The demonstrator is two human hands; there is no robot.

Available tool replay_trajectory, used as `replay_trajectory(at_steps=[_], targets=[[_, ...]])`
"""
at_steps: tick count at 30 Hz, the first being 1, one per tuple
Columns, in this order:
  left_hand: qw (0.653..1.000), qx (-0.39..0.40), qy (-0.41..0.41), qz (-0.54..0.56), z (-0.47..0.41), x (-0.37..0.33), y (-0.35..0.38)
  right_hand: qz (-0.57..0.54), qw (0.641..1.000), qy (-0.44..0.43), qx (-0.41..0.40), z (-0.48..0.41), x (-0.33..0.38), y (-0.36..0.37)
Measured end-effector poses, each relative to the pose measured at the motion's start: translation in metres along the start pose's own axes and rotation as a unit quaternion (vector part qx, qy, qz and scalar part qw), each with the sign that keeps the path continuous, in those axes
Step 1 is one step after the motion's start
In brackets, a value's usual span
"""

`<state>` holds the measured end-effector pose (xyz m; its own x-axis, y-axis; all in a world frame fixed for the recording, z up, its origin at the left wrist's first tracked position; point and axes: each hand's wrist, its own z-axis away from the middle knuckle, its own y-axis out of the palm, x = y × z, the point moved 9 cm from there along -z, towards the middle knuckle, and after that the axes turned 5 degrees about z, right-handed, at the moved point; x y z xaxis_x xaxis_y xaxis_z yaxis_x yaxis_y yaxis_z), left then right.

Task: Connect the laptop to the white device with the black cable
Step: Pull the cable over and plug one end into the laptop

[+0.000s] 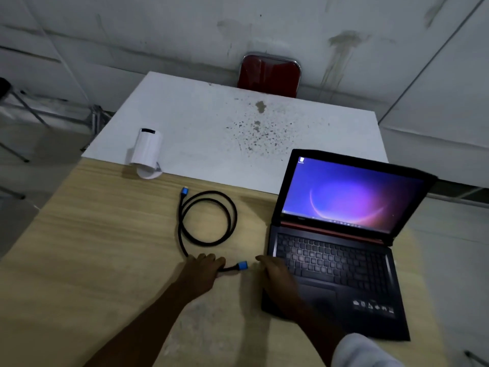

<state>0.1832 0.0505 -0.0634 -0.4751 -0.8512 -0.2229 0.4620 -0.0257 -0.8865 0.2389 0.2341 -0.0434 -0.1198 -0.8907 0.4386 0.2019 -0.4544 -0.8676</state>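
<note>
Left grip [205, 264] closed over black cable [209, 218] near blue plug [242, 265]; right grip [275, 276] loosely apart, resting on laptop [336, 263] edge

So there's a wooden table [92, 247] with a black laptop [336, 250] open on the right, screen lit purple. A black cable [209, 218] sits coiled left of it, blue plugs on both ends. The left hand [203, 271] is down on the cable close to the near plug [243, 266]; can't tell if it's actually gripping. The right hand [277, 276] rests flat on the laptop's front left corner. The white device [146, 152] stands at the far left, on the edge of a stained white board [211, 133]. A red chair [270, 74] sits behind it.
</note>
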Motion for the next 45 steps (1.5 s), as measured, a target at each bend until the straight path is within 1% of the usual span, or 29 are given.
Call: replay_trajectory(at_steps=[3, 7, 11, 17, 19, 22, 26, 28, 31, 33, 35, 36, 39, 41, 45], targets=[[1.000, -0.020, -0.007, 0.021, 0.001, -0.007, -0.009, -0.023, 0.999, 0.038, -0.023, 0.011, -0.018, -0.006], [0.998, -0.023, -0.007, 0.052, 0.000, -0.016, -0.017, -0.036, 0.999, 0.017, 0.007, 0.021, -0.019, 0.001], [0.997, -0.020, -0.005, 0.068, 0.000, -0.021, -0.019, -0.102, 0.994, 0.030, 0.011, 0.021, -0.011, 0.002], [0.996, -0.023, 0.003, 0.082, 0.003, -0.030, -0.028, -0.208, 0.976, 0.062, 0.010, 0.016, 0.001, -0.005], [0.995, -0.028, 0.008, 0.096, 0.004, -0.031, -0.030, -0.250, 0.965, 0.077, -0.001, 0.014, 0.004, -0.009], [0.993, -0.016, 0.019, 0.117, 0.007, -0.032, -0.029, -0.307, 0.946, 0.100, -0.014, 0.011, 0.006, -0.012], [0.987, -0.002, 0.031, 0.157, 0.006, -0.029, -0.027, -0.330, 0.938, 0.103, -0.012, 0.004, 0.010, -0.013], [0.985, -0.011, 0.037, 0.165, 0.006, -0.023, -0.029, -0.336, 0.935, 0.109, -0.023, 0.001, 0.007, -0.014], [0.990, -0.078, 0.030, 0.113, 0.000, -0.002, -0.043, -0.319, 0.938, 0.133, -0.040, -0.002, -0.001, -0.012], [0.990, -0.114, -0.024, 0.073, -0.007, 0.021, -0.054, -0.286, 0.947, 0.139, -0.039, -0.005, -0.005, -0.009], [0.990, -0.101, -0.080, 0.048, -0.013, 0.042, -0.056, -0.279, 0.949, 0.144, -0.030, -0.008, -0.006, -0.005], [0.992, -0.082, -0.086, 0.032, -0.016, 0.046, -0.052, -0.283, 0.947, 0.147, -0.028, -0.009, -0.007, -0.004], [0.998, -0.015, -0.050, -0.028, -0.023, 0.051, -0.033, -0.292, 0.944, 0.149, -0.027, -0.012, -0.004, 0.000], [0.997, 0.012, -0.038, -0.070, -0.025, 0.050, -0.022, -0.292, 0.945, 0.146, -0.020, -0.014, -0.002, 0.004], [0.993, -0.014, -0.060, -0.104, -0.027, 0.047, -0.021, -0.282, 0.950, 0.135, 0.011, -0.019, 0.002, 0.011]])
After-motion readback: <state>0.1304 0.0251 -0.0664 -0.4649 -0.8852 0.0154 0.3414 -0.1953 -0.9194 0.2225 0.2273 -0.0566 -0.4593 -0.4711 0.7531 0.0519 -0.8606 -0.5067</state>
